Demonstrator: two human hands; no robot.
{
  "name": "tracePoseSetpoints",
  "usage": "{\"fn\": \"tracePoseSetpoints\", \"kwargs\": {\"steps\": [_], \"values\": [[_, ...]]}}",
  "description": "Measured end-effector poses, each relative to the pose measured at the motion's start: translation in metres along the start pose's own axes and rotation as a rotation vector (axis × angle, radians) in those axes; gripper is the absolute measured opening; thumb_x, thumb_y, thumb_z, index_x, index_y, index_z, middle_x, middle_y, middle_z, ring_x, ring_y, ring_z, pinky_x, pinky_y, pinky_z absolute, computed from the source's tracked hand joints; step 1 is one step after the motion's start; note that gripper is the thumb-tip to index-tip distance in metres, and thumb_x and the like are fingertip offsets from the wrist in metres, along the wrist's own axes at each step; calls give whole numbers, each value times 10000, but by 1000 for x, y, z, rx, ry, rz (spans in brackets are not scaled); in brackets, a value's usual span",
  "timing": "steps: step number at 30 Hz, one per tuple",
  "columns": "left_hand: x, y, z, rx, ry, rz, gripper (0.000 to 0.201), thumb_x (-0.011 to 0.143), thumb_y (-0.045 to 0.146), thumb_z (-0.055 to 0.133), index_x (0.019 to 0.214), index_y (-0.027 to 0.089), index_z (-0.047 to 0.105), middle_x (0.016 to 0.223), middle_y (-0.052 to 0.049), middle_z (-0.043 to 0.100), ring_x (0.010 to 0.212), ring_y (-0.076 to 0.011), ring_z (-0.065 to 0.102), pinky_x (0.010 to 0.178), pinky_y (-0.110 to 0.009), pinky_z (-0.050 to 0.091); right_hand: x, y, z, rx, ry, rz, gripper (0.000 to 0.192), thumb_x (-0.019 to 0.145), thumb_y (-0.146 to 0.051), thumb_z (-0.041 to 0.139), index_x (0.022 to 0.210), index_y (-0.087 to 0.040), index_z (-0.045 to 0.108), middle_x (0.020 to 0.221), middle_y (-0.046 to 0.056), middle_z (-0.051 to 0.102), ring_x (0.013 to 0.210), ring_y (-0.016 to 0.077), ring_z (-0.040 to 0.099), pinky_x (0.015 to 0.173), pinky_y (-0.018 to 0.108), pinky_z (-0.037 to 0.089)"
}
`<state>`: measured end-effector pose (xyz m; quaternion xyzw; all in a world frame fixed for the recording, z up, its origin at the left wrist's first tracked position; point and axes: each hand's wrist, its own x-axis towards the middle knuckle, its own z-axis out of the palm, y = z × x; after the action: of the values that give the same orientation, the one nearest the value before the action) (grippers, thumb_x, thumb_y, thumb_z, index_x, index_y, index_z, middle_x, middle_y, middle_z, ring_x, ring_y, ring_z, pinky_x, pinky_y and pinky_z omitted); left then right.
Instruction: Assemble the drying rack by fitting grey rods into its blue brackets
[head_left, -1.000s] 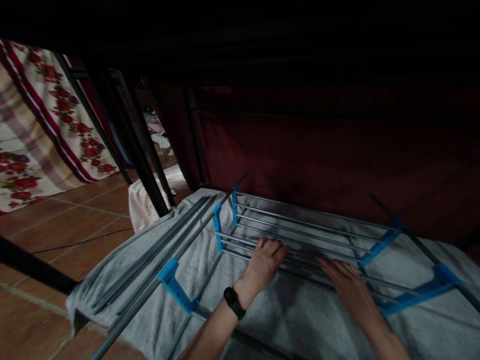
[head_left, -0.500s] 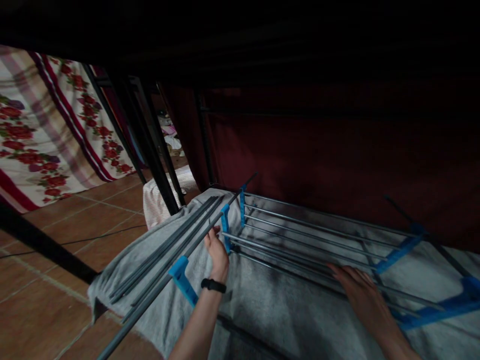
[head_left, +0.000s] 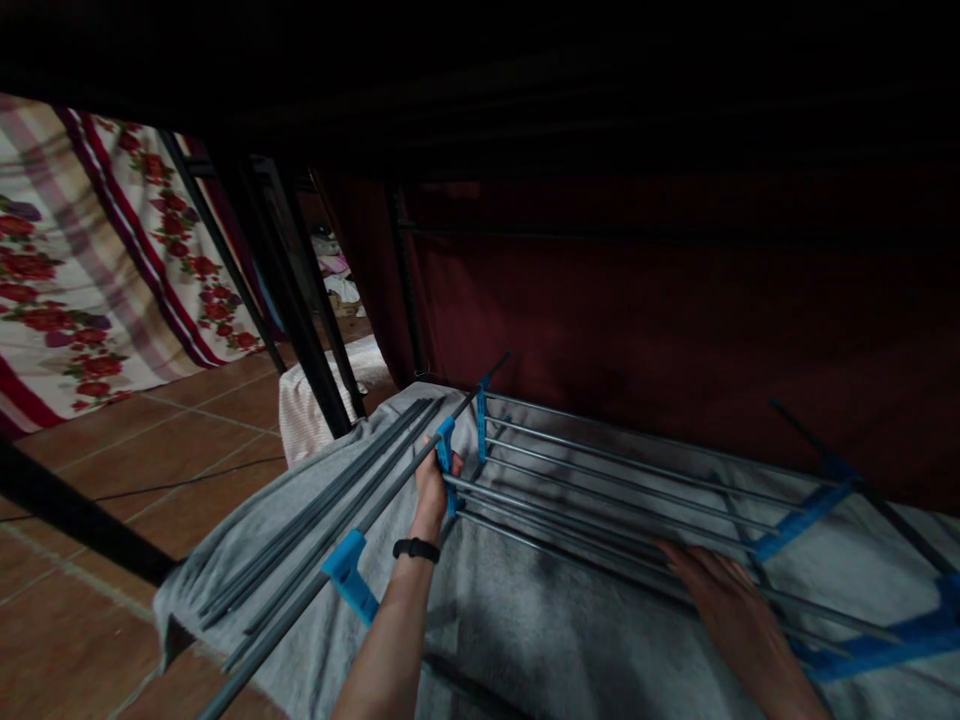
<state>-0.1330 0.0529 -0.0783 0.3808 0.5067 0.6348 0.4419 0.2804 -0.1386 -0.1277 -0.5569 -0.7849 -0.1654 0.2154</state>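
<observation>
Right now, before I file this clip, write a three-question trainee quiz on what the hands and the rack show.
1. True or false: the left hand grips the drying rack beside a blue connector.
2. Where is the right hand? A) flat on the rack's grey rods B) raised in the air C) on the floor tiles
3. What lies under the rack?

Key: 1 true; 2 A; 3 a grey towel.

The upper half of the frame is lost in darkness. The left hand (head_left: 433,487) fingertips are hidden behind a blue bracket (head_left: 445,451). The drying rack (head_left: 637,500) is cut off at the right edge. Small items (head_left: 335,272) between the dark poles cannot be identified.
</observation>
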Motion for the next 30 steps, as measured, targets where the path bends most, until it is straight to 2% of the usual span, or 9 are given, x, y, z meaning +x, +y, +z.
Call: {"fn": "tracePoseSetpoints", "kwargs": {"steps": [3,6,12,15,20,24,27,30], "values": [[0,1,6,5,71,29,644,910,759,416,552,235,525,479,-8,494,448,-140,416,459,-287,334,0,-1,0,-15,-2,0,557,981,-59,347,1461,-275,530,1196,62,689,1036,221,674,925,399,508],[0,0,13,5,131,49,635,947,726,392,565,233,515,479,7,479,452,-135,413,476,-286,341,-1,0,0,-12,9,6,536,988,-74,354,1448,-275,540,1202,62,693,1050,225,676,937,404,508],[0,-3,18,20,209,75,668,986,716,286,566,233,479,476,20,454,439,-120,395,476,-273,328,-1,3,0,-17,26,-11,442,1052,-166,350,1439,-270,536,1188,61,697,1036,228,678,937,416,506],[0,-4,18,26,214,71,676,976,737,287,568,235,484,476,19,456,435,-123,392,473,-276,325,5,-5,-4,-30,57,-13,395,1087,-247,351,1441,-252,527,1194,75,697,1035,239,674,944,431,502],[1,-3,19,26,222,69,682,981,727,263,549,243,473,464,17,436,431,-132,388,470,-286,321,33,-48,-8,17,62,-12,418,1092,-279,401,1503,-233,470,1346,93,643,1206,253,612,1053,445,471],[0,-3,19,19,224,67,665,979,725,272,565,246,473,463,22,435,430,-133,389,470,-285,322,73,-99,-2,104,32,-32,443,1049,-153,425,1482,-211,493,1377,89,627,1261,240,581,1124,426,443],[-1,-3,19,11,222,68,670,964,752,297,565,244,471,469,24,442,435,-130,396,477,-281,333,110,-135,2,184,-56,-51,507,996,-47,396,1469,-192,506,1406,93,609,1279,235,565,1136,401,435],[-1,-3,19,5,217,78,679,971,740,300,544,241,475,467,17,446,446,-129,398,489,-283,341,151,-166,4,262,-201,-55,555,967,-4,351,1468,-180,513,1410,109,602,1267,232,573,1114,377,448]]}}
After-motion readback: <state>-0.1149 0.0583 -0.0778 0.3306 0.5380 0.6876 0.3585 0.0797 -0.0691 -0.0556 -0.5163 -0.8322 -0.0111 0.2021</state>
